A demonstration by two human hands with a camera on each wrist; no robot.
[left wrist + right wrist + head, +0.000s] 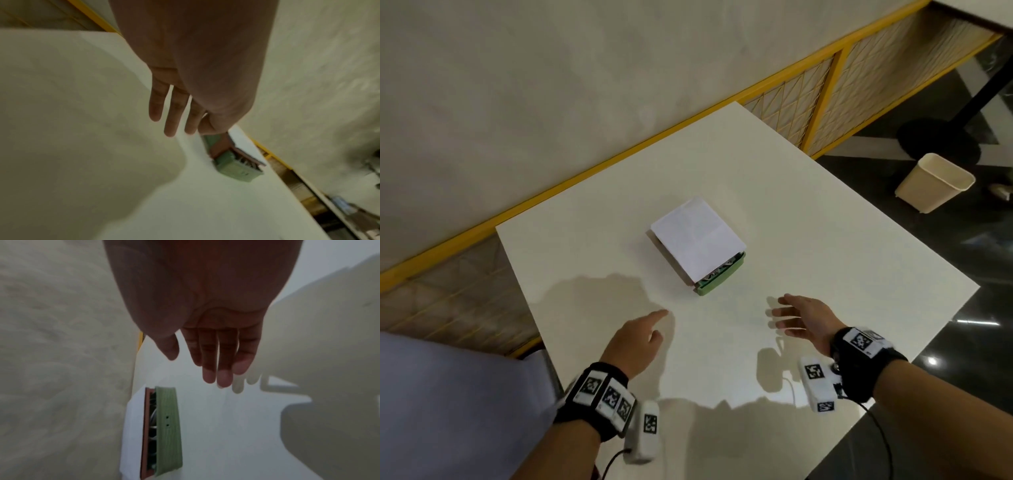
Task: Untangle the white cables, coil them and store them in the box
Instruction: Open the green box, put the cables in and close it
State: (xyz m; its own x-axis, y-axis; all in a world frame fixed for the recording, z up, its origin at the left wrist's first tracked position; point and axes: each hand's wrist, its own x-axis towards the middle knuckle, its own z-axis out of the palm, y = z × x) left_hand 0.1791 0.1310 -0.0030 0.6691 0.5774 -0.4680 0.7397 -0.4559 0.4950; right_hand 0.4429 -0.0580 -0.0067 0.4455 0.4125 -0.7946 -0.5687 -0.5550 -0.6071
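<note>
A green box [717, 281] sits in the middle of the white table [825, 240], covered by a white lid [697, 236] that leaves a narrow gap at its near end. Through that gap the right wrist view shows cable loops [153, 418] inside the box [168, 426]. My left hand [640, 337] hovers near the table's front, left of the box, fingers straight and empty. My right hand [796, 317] hangs to the right of the box, fingers spread and empty. The left wrist view shows the box [234, 167] just beyond my fingers [170, 113].
A beige waste bin [935, 181] stands on the dark floor to the right of the table. A yellow-framed mesh railing [822, 99] runs behind the table along the wall. A dark round stand base [938, 140] sits on the floor.
</note>
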